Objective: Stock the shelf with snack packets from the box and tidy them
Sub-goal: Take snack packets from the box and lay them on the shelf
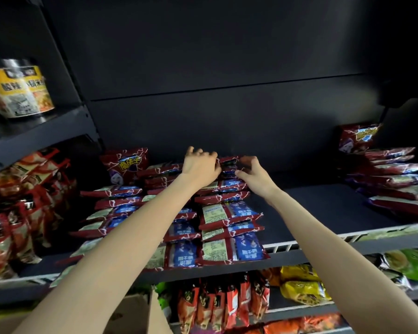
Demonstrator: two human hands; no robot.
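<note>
Hands meet at the back of the shelf (323, 203): the left hand (199, 165) and the right hand (253, 173) both have their fingers curled onto the rearmost red packet (228, 161) of the right-hand row, pinching its top edge from either side, as far as the blur allows. The step in hand looks like setting or straightening that packet at the back of its row. To do it well, I would keep the grip light on the sealed edge, ease the packet down so it overlaps the one in front the same way the others do, and line its sides up with the row before letting go; a hard push could shove the whole row (229, 225) forward toward the shelf lip. Three rows of these red and blue packets lie shingled on the shelf, with one packet standing upright (124, 168) behind the left row. A further stack (398, 182) of the same packets sits at the far right, well apart, with bare shelf between, which I judge to be room left to fill. The box (135, 314) shows only as a cardboard flap at the bottom, and its contents are hidden. A noodle tub (19, 89) stands on the upper left shelf, orange bags (22, 213) crowd the left, and other snacks (227, 302) fill the shelf below.
</note>
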